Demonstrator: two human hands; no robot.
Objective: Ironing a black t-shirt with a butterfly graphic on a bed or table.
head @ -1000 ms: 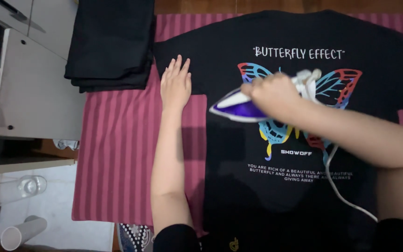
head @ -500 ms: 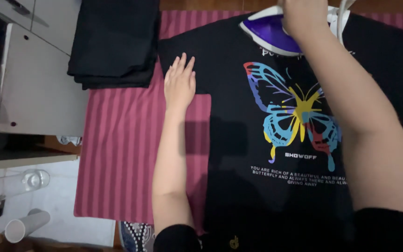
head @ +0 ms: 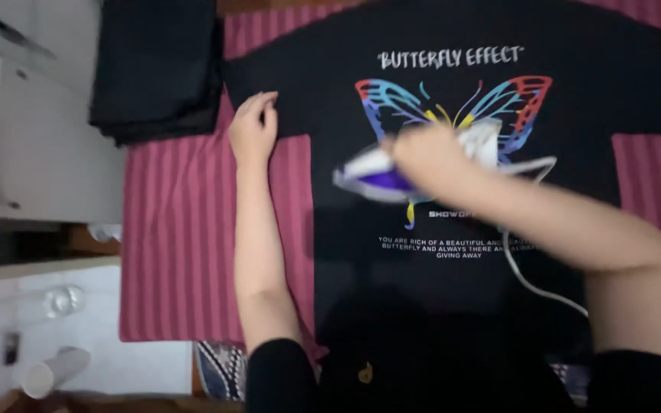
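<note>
L hand (head: 253,128) flat, fingers curled; R hand (head: 427,155) gripping.

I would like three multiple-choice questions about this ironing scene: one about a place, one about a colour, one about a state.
1. Where does the stack of folded black clothes lie?
A. beyond the left hand
B. on the printed butterfly
C. under the iron

2. What colour is the cloth under the black T-shirt?
A. green
B. striped pink-red
C. plain white

3. What is the right hand doing?
A. resting empty
B. gripping the iron on the shirt
C. holding a cup

Answers: 1 A, the stack sits past the left hand, at the cloth's far corner. 2 B, stripes show beside the shirt. 3 B, the fingers close round the handle.
</note>
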